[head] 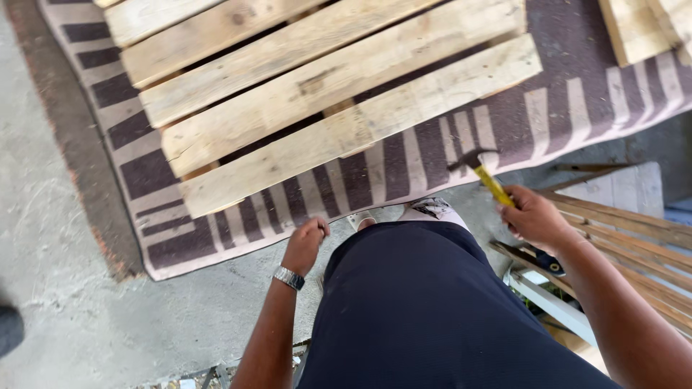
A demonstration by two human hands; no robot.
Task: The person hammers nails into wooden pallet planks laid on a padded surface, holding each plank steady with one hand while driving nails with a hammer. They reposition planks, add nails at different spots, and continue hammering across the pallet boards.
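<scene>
Head view: right hand (537, 216) grips hammer (481, 173) beyond pallet (324, 94) edge.

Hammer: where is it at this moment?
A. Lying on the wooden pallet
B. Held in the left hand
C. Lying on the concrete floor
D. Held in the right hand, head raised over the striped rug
D: the right hand grips the yellow handle of the hammer, its head above the striped rug; the left hand holds nothing.

One pallet (317, 101) shows five top slats. One hammer (481, 173), one rug (447, 155), one wristwatch (289, 277). Perhaps a second pallet (641, 25), cropped at the corner.
</scene>
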